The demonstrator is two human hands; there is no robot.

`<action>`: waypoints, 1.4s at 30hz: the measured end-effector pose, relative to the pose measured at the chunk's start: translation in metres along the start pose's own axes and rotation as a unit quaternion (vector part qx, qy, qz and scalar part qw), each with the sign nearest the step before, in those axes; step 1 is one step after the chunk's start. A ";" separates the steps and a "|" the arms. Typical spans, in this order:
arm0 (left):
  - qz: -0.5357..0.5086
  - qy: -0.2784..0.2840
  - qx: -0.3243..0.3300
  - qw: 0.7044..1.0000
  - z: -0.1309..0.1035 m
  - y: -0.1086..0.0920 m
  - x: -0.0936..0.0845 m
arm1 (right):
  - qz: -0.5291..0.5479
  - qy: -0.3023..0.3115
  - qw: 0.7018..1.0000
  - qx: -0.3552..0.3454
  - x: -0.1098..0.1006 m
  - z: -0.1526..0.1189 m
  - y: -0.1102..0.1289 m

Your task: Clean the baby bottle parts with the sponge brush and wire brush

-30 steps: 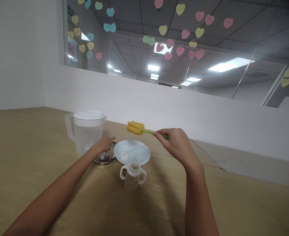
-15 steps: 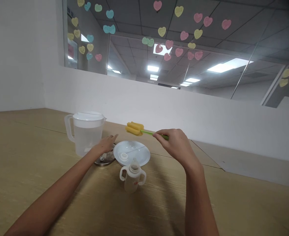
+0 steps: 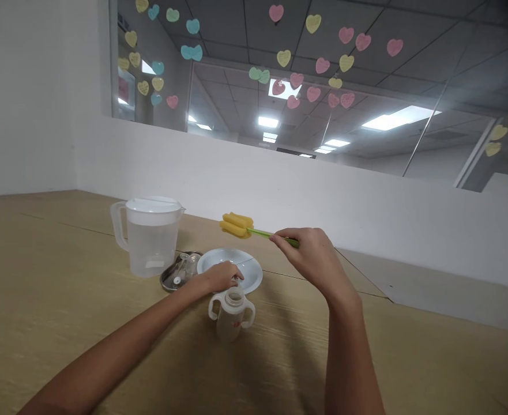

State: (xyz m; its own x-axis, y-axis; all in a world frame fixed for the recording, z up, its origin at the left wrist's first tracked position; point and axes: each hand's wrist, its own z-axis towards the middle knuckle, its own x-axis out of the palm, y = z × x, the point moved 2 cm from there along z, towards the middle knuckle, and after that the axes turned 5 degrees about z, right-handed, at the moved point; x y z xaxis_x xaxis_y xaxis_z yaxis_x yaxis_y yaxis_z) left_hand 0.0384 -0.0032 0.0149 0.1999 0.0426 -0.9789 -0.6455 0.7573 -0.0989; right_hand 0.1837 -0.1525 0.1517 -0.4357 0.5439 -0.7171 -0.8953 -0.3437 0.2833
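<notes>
My right hand point(image 3: 316, 253) is closed around the green handle of a bottle brush point(image 3: 236, 225), its yellow sponge head pointing left in the air above the table. My left hand point(image 3: 224, 275) reaches over the front of a white bowl point(image 3: 251, 271), just behind a baby bottle point(image 3: 230, 317). Its fingers are pinched on a small clear piece that looks like the bottle's nipple point(image 3: 235, 282), mostly hidden by the fingers. The bottle stands upright with two white handles, its mouth uncovered.
A lidded clear plastic pitcher point(image 3: 152, 242) stands at the left. Beside it, a metal tray point(image 3: 165, 282) holds small clear and white parts. A white wall point(image 3: 279, 184) with a window above it bounds the wooden table point(image 3: 301, 357) at the back.
My left hand has moved right and nearer, from over the tray to the bowl behind the bottle. The nipple seen above the bottle's mouth is now at my fingertips. The brush stays almost still.
</notes>
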 end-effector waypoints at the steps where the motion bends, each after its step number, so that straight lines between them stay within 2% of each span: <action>1: -0.002 -0.003 -0.003 1.000 0.002 0.000 0.001 | -0.001 0.000 1.000 0.000 0.000 0.000 -0.001; 3: -0.008 -0.019 -0.013 1.000 0.002 0.000 -0.008 | -0.008 -0.005 1.000 0.002 0.000 0.000 -0.002; 6: -0.017 -0.058 -0.031 0.998 -0.005 0.005 -0.039 | -0.038 -0.017 0.999 0.021 -0.001 0.001 -0.006; 7: -0.017 -0.081 -0.041 0.996 -0.010 0.007 -0.053 | -0.052 -0.018 0.998 0.032 -0.001 0.001 -0.008; 11: -0.022 -0.227 -0.088 0.970 -0.035 0.010 -0.105 | -0.105 -0.011 0.992 0.073 0.000 0.002 -0.013; 13: -0.029 -0.288 -0.085 0.953 -0.048 0.004 -0.123 | -0.110 -0.003 0.991 0.076 0.001 0.003 -0.012; 15: -0.049 -0.320 -0.062 0.944 -0.056 -0.006 -0.133 | -0.088 0.010 0.995 0.051 0.003 0.003 -0.007; 20: -0.051 -0.357 -0.011 0.932 -0.062 -0.025 -0.138 | -0.069 0.009 0.998 0.001 0.005 0.001 0.005; 25: -0.056 -0.380 0.008 0.923 -0.064 -0.023 -0.138 | -0.033 0.008 0.999 -0.009 0.005 0.001 0.003; 29: -0.068 -0.369 0.027 0.927 -0.066 -0.023 -0.141 | -0.028 0.010 1.000 -0.007 0.005 0.001 0.003; 36: -0.065 -0.348 -0.037 0.935 -0.062 -0.025 -0.138 | -0.074 0.006 0.997 -0.005 0.006 0.002 0.005; 42: -0.050 -0.382 -0.082 0.919 -0.056 -0.023 -0.132 | -0.120 -0.008 0.993 0.002 0.006 0.003 0.006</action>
State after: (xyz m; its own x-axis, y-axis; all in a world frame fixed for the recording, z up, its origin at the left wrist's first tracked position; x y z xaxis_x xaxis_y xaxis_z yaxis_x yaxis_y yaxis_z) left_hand -0.0147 -0.0626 0.1364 0.6836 0.4707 -0.5578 -0.6854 0.6767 -0.2690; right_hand 0.1749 -0.1488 0.1511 -0.2120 0.6214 -0.7542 -0.9736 -0.2009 0.1081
